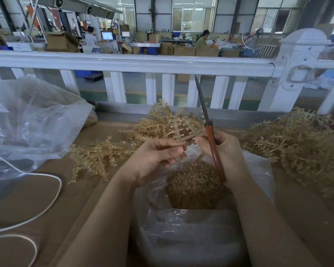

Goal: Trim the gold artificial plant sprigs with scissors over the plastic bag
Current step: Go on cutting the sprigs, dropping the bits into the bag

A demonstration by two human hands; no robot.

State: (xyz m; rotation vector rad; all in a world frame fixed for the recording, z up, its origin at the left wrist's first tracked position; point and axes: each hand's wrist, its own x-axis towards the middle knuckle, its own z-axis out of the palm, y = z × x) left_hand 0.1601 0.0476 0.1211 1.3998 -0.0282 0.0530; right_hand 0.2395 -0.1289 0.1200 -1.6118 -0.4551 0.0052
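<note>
Head view: a gold sprig (178, 130) was pinched at its stem by the left hand (158, 158), held just above the open plastic bag (258, 170) on the worktop (46, 199). The right hand (223, 151) was wrapped round the red handle of the scissors (210, 139), blades pointing up and apparently closed. For a clean trim, the blades would best be lowered to the stem beside the left fingers (174, 150), the sprig kept over the bag mouth so that cuttings would fall onto the gold bits (193, 185) already inside

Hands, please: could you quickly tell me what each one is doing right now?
Left hand: pinches a gold sprig.
Right hand: grips the scissors, blades pointing up.
</note>
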